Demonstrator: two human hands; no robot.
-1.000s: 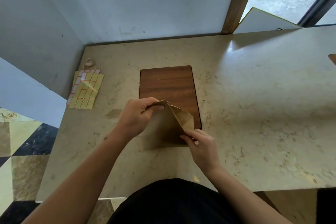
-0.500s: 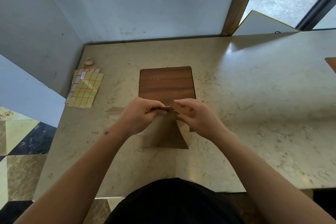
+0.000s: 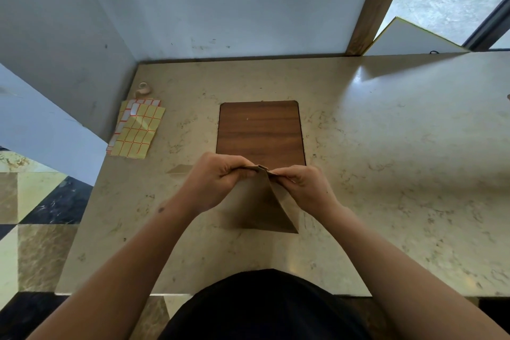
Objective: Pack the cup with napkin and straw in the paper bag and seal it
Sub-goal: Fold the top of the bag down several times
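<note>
A brown paper bag (image 3: 260,207) stands upright on the marble table (image 3: 386,174), just in front of a dark wooden board (image 3: 260,130). Its top edge is pressed flat and folded over. My left hand (image 3: 218,179) pinches the left half of that folded top. My right hand (image 3: 303,186) pinches the right half, fingers curled over the fold. Cup, napkin and straw are not visible; the bag's inside is hidden.
A sheet of yellow stickers with red borders (image 3: 136,130) lies at the table's left side, with a small tape roll (image 3: 144,88) behind it. A scrap of brown paper (image 3: 179,169) lies left of my left hand. A white board (image 3: 414,38) leans at the back right.
One second ago the bag's mouth was open and my right hand was low on its side. That hand rose to the top, and both hands pressed the top shut and folded it.
</note>
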